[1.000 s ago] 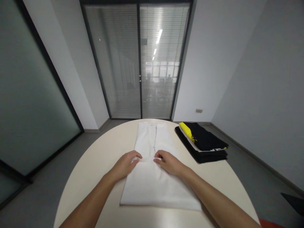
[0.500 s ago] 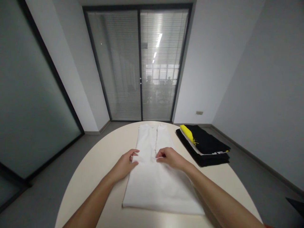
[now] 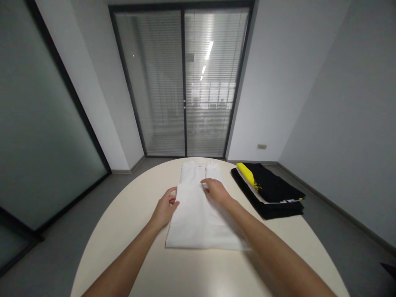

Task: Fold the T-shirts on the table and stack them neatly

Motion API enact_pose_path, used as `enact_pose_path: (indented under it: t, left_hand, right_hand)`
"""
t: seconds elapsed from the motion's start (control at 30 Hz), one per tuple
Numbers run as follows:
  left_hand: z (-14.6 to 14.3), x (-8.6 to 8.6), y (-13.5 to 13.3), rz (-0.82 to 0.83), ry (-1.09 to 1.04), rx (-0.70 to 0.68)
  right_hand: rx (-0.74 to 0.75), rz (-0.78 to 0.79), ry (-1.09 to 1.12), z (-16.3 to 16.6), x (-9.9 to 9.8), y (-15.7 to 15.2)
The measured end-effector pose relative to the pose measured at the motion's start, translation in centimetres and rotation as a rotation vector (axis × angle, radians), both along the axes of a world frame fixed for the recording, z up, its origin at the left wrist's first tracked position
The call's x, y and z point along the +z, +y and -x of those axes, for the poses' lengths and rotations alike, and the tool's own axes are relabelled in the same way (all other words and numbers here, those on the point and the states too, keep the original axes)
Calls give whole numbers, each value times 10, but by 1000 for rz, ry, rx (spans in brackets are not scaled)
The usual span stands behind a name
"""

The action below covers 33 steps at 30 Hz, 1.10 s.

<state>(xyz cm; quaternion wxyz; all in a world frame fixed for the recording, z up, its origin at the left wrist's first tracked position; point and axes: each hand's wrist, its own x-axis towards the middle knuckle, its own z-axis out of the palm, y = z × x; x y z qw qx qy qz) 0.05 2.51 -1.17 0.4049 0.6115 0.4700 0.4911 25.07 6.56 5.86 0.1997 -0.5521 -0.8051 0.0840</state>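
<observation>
A white garment lies folded lengthways on the round cream table, reaching towards the far edge. My left hand rests on its left edge, fingers curled and pinching the cloth. My right hand lies further out on the garment near its middle, fingers bent and pressing or gripping the fabric by the centre seam.
A stack of folded black clothes with a yellow part sits on the table's right side. Beyond the table stand glass doors with blinds, a dark glass wall at the left and a grey wall at the right.
Both hands have slid away from me along the white garment, the right one further. The near part of the garment looks shorter than before.
</observation>
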Motion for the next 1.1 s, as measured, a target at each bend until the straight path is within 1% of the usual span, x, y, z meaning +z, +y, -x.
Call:
enact_pose_path:
  t: [0.07, 0.13, 0.2, 0.27, 0.3, 0.37, 0.4, 0.47, 0.6, 0.7, 0.8, 0.9, 0.97, 1.03, 1.1]
  left_hand:
    - [2, 0, 1, -54, 75, 47]
    - [4, 1, 1, -99, 194, 62]
    - [5, 2, 0, -135, 309, 53]
    - [5, 1, -1, -157, 386, 53]
    - [5, 0, -2, -163, 416, 66]
    - [3, 0, -4, -181, 479, 96]
    - [2, 0, -6, -197, 515, 100]
    - [1, 1, -10, -247, 601, 90]
    - [-1, 5, -17, -311, 734, 45]
    - [-1, 13, -21, -294, 768, 35]
    - [1, 30, -28, -208, 816, 61]
    - [4, 50, -37, -80, 911, 95]
    - [4, 59, -43, -35, 982, 113]
    - [4, 63, -47, -22, 1035, 125]
    - [3, 63, -50, -19, 1050, 109]
  right_hand:
    - [9, -11, -9, -1, 2, -18]
    - [69, 28, -13, -2, 10, -45]
    - [236, 75, -26, -2, 19, -78]
    - [476, 153, -81, -2, 24, -111]
    - [525, 145, -140, -3, 25, -125]
    - [529, 109, -238, -6, 21, -145]
    - [506, 83, -273, -8, 19, -150]
    - [481, 46, -318, -11, 13, -154]
    - [537, 31, -425, -15, 5, -148]
    - [548, 45, -444, -14, 6, -144]
    - [574, 99, -353, -14, 12, -148]
    - [675, 225, -183, -14, 19, -160]
    - [766, 367, -84, -13, 19, -171]
    - [853, 538, -63, -10, 17, -181]
    - [912, 673, -87, -8, 13, -187]
